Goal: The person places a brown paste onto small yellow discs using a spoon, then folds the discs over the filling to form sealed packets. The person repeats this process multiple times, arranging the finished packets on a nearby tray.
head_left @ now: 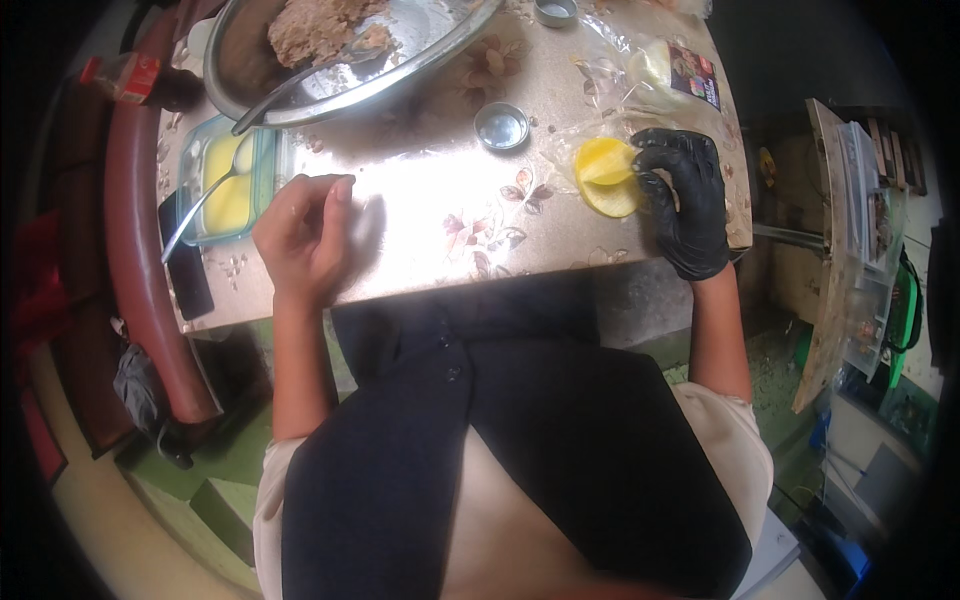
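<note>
At the right of the table lies a small stack of round yellow wrappers (617, 199) on clear plastic. My right hand (687, 200), in a black glove, pinches the edge of the top yellow wrapper (607, 160), which is lifted and folded over the stack. Bare and loosely curled, my left hand (308, 232) rests at the near left of the table with nothing visible in it. Beside it stands a glass container (250, 215) of yellow liquid, with a spoon (208, 200) leaning across it. A small round metal tin (501, 127) sits between my hands, farther back.
A large metal bowl (345, 100) at the back left holds ground meat (318, 25) and a spoon. Another small tin (555, 12) and a plastic package (692, 75) lie at the back. A phone (190, 282) is by the left edge, near a dark drink bottle (140, 82).
</note>
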Motion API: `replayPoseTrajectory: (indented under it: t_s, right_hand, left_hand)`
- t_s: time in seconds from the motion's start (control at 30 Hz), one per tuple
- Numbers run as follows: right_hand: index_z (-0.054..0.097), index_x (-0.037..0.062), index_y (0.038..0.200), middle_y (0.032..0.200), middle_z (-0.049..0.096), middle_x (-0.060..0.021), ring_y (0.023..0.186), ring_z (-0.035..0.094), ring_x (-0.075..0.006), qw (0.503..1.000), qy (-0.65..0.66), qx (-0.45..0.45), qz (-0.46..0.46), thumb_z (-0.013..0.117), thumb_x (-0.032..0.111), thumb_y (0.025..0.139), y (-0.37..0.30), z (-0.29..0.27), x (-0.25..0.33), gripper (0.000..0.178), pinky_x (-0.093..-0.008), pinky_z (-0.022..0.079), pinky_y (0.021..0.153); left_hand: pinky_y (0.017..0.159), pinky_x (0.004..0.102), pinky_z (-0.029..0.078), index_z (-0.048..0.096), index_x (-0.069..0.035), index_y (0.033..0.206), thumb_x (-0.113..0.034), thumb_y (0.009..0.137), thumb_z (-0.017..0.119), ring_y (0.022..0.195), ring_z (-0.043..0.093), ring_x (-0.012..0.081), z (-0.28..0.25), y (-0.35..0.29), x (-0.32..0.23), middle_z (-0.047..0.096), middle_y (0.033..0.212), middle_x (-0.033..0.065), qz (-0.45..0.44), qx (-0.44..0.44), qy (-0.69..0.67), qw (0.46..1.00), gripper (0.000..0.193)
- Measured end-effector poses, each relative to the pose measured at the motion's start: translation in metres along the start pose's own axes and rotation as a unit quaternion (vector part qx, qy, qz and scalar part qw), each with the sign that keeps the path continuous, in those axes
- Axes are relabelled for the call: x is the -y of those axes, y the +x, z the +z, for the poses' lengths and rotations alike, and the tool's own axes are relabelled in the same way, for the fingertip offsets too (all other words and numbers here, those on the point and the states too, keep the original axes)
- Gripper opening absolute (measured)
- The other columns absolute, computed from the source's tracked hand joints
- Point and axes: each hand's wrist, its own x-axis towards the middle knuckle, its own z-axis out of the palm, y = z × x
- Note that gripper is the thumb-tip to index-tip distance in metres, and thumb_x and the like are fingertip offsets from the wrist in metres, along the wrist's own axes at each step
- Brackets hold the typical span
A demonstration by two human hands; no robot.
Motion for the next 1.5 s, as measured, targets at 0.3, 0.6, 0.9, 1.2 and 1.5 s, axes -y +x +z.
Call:
replayPoseTrajectory:
  t_s: [0.3,0.6,0.9,1.2,1.5]
  right_hand:
    - [0.070,0.0039,0.107,0.101,0.072,-0.0131,0.084,0.068,-0.0304,0.989,0.085,-0.085,0.089,0.072,-0.002,0.089,0.017,-0.043,0.038,0.019,-0.0389,0.053,0.081]
    - [0.070,0.0116,0.120,0.084,0.063,-0.0031,0.078,0.061,-0.0239,0.963,0.000,-0.019,-0.268,0.070,0.010,0.083,0.085,0.044,0.139,0.036,-0.0400,0.046,0.072]
    - [0.068,0.0108,0.125,0.135,0.059,-0.0129,0.122,0.053,-0.0320,0.943,0.094,0.090,-0.308,0.068,0.046,0.093,0.157,0.126,0.194,0.047,-0.0473,0.041,0.104]
    - [0.067,0.0061,0.137,0.160,0.043,-0.0168,0.151,0.031,-0.0345,0.932,-0.083,0.136,-0.327,0.043,0.079,0.094,0.192,0.197,0.212,0.088,-0.0555,0.019,0.123]
    - [0.057,0.0123,0.144,0.159,0.045,-0.0147,0.149,0.038,-0.0375,0.941,0.133,0.090,-0.298,0.055,0.039,0.103,0.153,0.149,0.188,0.049,-0.0513,0.028,0.124]
  left_hand:
    - [0.059,0.0253,0.047,0.074,0.001,0.092,-0.003,0.094,0.071,0.061,0.062,0.0101,-0.004,0.001,-0.017,0.068,0.070,0.0057,-0.020,0.026,-0.043,0.999,0.006]
    - [0.092,0.0384,0.062,0.059,0.005,0.134,-0.044,0.111,0.044,0.105,0.073,0.0278,-0.004,-0.006,-0.060,0.067,0.128,0.0198,-0.474,0.146,-0.582,0.645,0.056]
    - [0.074,0.0244,0.050,0.070,0.003,0.120,-0.019,0.104,0.063,0.085,0.063,0.0062,-0.072,-0.061,-0.017,0.071,0.100,0.0028,-0.538,0.052,-0.303,0.785,0.028]
    - [0.086,0.0290,0.054,0.068,0.004,0.125,-0.025,0.106,0.063,0.095,0.067,0.0109,-0.089,-0.090,-0.018,0.072,0.107,0.0041,-0.477,0.031,-0.365,0.799,0.035]
    - [0.092,0.0340,0.055,0.063,0.004,0.130,-0.019,0.105,0.060,0.101,0.070,0.0181,-0.081,-0.065,-0.014,0.071,0.118,0.0103,-0.449,-0.039,-0.470,0.759,0.034]
